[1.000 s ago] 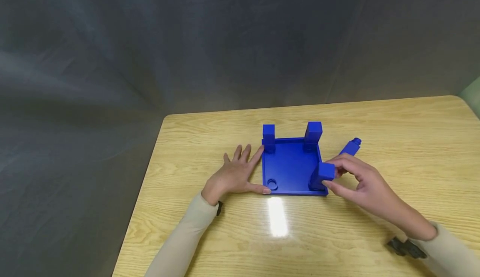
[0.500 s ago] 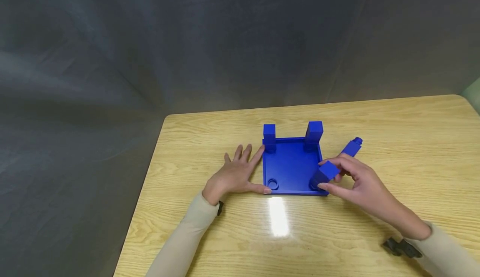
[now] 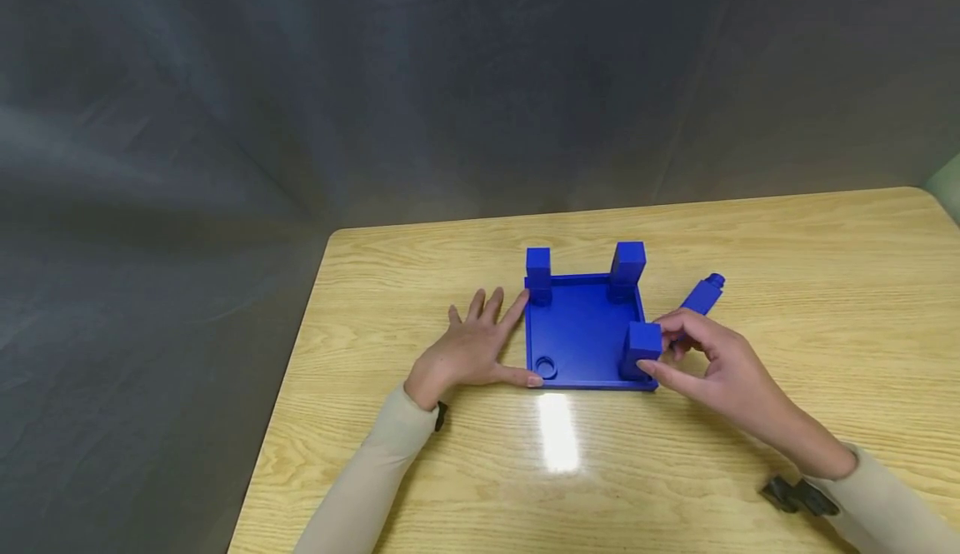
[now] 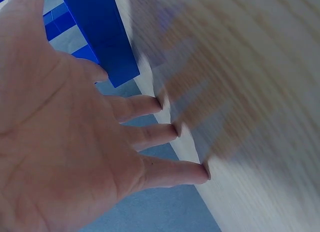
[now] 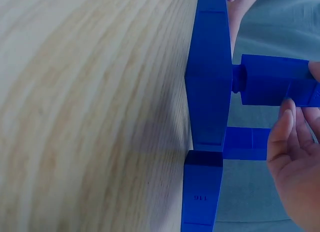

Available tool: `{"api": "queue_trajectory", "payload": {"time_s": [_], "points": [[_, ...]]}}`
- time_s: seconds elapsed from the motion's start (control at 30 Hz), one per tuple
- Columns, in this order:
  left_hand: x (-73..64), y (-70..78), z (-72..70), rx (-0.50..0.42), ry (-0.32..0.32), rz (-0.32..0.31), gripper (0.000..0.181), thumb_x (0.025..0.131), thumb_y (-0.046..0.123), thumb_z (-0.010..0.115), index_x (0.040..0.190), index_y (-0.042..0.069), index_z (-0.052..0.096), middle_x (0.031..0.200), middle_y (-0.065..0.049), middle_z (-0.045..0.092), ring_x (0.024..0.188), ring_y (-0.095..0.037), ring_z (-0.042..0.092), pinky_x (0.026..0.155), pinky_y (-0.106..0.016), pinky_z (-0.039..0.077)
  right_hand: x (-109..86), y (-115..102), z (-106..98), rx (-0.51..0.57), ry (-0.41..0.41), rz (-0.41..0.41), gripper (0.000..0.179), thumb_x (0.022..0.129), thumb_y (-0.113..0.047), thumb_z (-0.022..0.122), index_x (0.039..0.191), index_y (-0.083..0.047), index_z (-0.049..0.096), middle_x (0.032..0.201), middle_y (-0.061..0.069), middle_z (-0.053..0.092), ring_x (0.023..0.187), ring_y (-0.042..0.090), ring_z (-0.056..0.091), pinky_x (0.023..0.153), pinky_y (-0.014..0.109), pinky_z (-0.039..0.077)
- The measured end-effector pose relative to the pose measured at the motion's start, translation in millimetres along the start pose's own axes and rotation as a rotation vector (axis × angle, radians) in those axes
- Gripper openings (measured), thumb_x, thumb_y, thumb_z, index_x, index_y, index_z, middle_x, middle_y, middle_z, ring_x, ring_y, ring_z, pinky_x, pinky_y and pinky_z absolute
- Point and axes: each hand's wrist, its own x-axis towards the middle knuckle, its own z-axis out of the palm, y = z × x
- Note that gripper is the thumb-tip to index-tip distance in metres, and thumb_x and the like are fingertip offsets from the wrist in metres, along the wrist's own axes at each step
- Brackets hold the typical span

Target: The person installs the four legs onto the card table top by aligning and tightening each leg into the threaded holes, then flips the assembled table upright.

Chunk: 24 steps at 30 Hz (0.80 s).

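A shallow square blue tabletop (image 3: 581,333) lies rim up on the table. My left hand (image 3: 467,354) is spread beside it, with thumb and index fingertip on its left rim. At the near right corner, my right hand (image 3: 723,375) pinches a square blue table leg (image 3: 643,346) between thumb and fingers. In the right wrist view a narrow neck (image 5: 238,79) shows between this leg and the tabletop. Two more legs stand upright at the far left (image 3: 537,268) and far right corners. A round socket (image 3: 546,367) shows bare at the near left corner.
A loose blue leg (image 3: 702,296) with a threaded end lies right of the tabletop, partly behind my right hand. The wooden table (image 3: 420,271) ends at a dark grey curtain (image 3: 480,104) behind and to the left.
The pinched leg has turned about its length, from square through a diagonal stance to square again, and leans less to the right. My left hand stays in place.
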Motion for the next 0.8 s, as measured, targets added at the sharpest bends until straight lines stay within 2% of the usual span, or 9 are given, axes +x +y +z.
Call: {"api": "queue_trajectory", "payload": {"time_s": [0.1, 0.37, 0.47, 0.6, 0.7, 0.8], "points": [[-0.3, 0.4, 0.5, -0.001, -0.002, -0.001, 0.127, 0.091, 0.078, 0.073, 0.177, 0.029, -0.006, 0.179, -0.026, 0.004, 0.162, -0.055, 0.002, 0.114, -0.087, 0.013, -2.3, -0.5, -0.5, -0.006, -0.005, 0.029, 0.056, 0.072, 0.015, 0.094, 0.112, -0.016, 0.070, 0.087, -0.007, 0.066, 0.077, 0.012, 0.062, 0.065, 0.025, 0.048], [-0.5, -0.6, 2.7, 0.009, 0.002, -0.003, 0.127, 0.090, 0.078, 0.073, 0.177, 0.029, -0.007, 0.179, -0.026, 0.005, 0.162, -0.056, 0.003, 0.114, -0.088, 0.013, -2.2, -3.0, 0.2, -0.019, -0.012, 0.047, 0.056, 0.071, 0.011, 0.097, 0.110, -0.016, 0.067, 0.085, -0.006, 0.065, 0.076, 0.014, 0.062, 0.067, 0.025, 0.049], [0.0, -0.9, 2.1, 0.011, 0.004, 0.000, 0.127, 0.091, 0.078, 0.073, 0.177, 0.029, -0.006, 0.179, -0.026, 0.005, 0.162, -0.056, 0.003, 0.114, -0.088, 0.013, -1.8, -1.9, 1.8, -0.023, 0.001, 0.048, 0.059, 0.070, 0.013, 0.097, 0.114, -0.010, 0.066, 0.085, -0.005, 0.065, 0.075, 0.014, 0.062, 0.068, 0.024, 0.050], [-0.3, -0.8, 0.9, 0.010, -0.002, 0.002, 0.127, 0.091, 0.078, 0.073, 0.177, 0.029, -0.007, 0.180, -0.025, 0.004, 0.162, -0.055, 0.003, 0.113, -0.088, 0.013, -3.1, -0.1, 2.9, -0.033, 0.005, 0.067, 0.065, 0.070, 0.012, 0.097, 0.126, -0.006, 0.067, 0.084, -0.004, 0.066, 0.074, 0.013, 0.063, 0.063, 0.024, 0.049], [-0.1, -0.7, 1.0, 0.009, 0.000, 0.004, 0.128, 0.091, 0.078, 0.072, 0.177, 0.029, -0.008, 0.180, -0.025, 0.004, 0.162, -0.055, 0.002, 0.113, -0.088, 0.013, -3.3, 0.2, 1.6, -0.051, -0.017, 0.071, 0.066, 0.073, 0.008, 0.097, 0.131, -0.010, 0.071, 0.087, -0.005, 0.065, 0.074, 0.012, 0.062, 0.059, 0.025, 0.047], [-0.2, -0.3, 1.1, 0.005, 0.001, 0.002, 0.128, 0.091, 0.078, 0.072, 0.176, 0.029, -0.009, 0.180, -0.025, 0.003, 0.162, -0.055, 0.001, 0.114, -0.088, 0.012, -3.2, 1.0, 0.7, -0.069, -0.036, 0.064, 0.062, 0.074, 0.005, 0.098, 0.126, -0.016, 0.073, 0.088, -0.008, 0.065, 0.075, 0.010, 0.062, 0.058, 0.026, 0.047]]}}
